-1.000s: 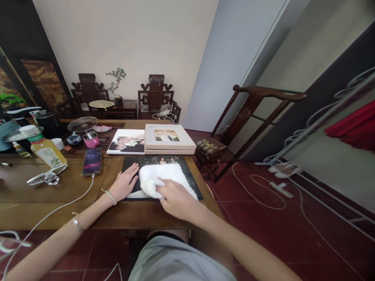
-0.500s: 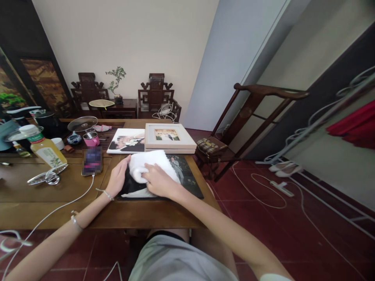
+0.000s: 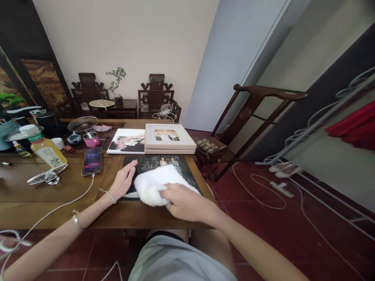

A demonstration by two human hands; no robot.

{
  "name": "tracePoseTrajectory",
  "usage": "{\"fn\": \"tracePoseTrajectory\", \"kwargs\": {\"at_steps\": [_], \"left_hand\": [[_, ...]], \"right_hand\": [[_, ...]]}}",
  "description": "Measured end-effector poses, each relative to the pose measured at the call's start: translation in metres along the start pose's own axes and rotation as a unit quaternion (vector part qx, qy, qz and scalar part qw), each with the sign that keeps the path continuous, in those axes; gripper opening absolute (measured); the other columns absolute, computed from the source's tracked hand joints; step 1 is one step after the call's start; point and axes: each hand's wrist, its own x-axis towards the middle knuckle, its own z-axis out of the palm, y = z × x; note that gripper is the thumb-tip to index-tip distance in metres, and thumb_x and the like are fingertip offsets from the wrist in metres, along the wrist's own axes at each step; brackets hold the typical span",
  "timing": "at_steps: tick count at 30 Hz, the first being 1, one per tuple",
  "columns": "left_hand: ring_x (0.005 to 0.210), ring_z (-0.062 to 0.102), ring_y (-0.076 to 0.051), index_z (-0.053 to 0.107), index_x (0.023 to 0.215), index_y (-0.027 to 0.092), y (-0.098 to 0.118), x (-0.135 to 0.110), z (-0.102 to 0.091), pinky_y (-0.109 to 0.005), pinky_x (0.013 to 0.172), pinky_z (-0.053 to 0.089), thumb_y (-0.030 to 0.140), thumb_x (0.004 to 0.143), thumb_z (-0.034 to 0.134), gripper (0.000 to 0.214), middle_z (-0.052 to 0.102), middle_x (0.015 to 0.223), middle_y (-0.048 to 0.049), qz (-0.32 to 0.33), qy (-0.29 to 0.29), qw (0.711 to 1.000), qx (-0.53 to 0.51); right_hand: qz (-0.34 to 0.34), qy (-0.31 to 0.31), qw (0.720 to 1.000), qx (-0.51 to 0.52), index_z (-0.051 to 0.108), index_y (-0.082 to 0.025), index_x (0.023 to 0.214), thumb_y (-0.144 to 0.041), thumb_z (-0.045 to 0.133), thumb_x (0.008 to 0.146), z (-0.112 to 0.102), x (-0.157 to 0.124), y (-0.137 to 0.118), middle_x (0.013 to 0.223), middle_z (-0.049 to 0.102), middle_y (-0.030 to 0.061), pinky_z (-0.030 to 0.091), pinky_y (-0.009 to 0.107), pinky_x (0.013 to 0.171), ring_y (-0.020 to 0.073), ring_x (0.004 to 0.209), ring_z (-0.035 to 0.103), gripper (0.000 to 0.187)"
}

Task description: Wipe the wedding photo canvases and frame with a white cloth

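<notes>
While in right hand (image 3: 185, 201), white cloth (image 3: 158, 175) across photo panel (image 3: 149, 163)

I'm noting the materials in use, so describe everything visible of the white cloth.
The white cloth looks soft and fluffy, like towelling, with no visible pattern. Its far part lies spread over the dark photo panel, covering part of the printed image. Its near end is bunched into a thick lump by the panel's near edge, where the right grip pinches it, partly hiding it. Its outline is slightly blurred; whether it is damp cannot be told.
</notes>
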Motion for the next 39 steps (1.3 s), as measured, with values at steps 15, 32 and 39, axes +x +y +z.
{"fn": "tracePoseTrajectory", "kwargs": {"at_steps": [15, 32, 39], "left_hand": [[0.127, 0.046, -0.026, 0.056, 0.124, 0.018, -0.006, -0.003, 0.002, -0.045, 0.106, 0.036, 0.031, 0.091, 0.039, 0.040, 0.052, 0.136, -0.0089, 0.043, -0.099, 0.980, 0.169], [0.132, 0.040, -0.023, 0.052, 0.128, 0.019, -0.012, -0.004, 0.003, -0.047, 0.109, 0.031, 0.033, 0.092, 0.037, 0.041, 0.047, 0.140, -0.0078, 0.057, -0.099, 0.978, 0.173], [0.132, 0.040, -0.023, 0.052, 0.128, 0.021, -0.011, -0.004, 0.003, -0.047, 0.109, 0.031, 0.033, 0.092, 0.038, 0.041, 0.047, 0.140, -0.0075, 0.059, -0.097, 0.979, 0.167]], "right_hand": [[0.063, 0.105, 0.988, 0.098, 0.064, -0.015, 0.093, -0.013, 0.041, 0.072, -0.007, 0.113, 0.045, 0.100, 0.068, 0.0079, 0.039, 0.023, 0.071, 0.0205, 0.086, 0.058, 0.031], [0.123, 0.135, 0.978, 0.101, 0.064, -0.012, 0.088, -0.011, 0.042, 0.074, -0.002, 0.067, 0.083, 0.099, 0.069, 0.0114, 0.041, 0.026, 0.076, 0.0230, 0.089, 0.060, 0.026], [0.176, 0.150, 0.971, 0.069, 0.064, -0.011, 0.086, -0.011, 0.042, 0.077, 0.009, 0.017, 0.106, 0.091, 0.068, 0.0145, 0.042, 0.032, 0.079, 0.0256, 0.087, 0.059, 0.024]]}}
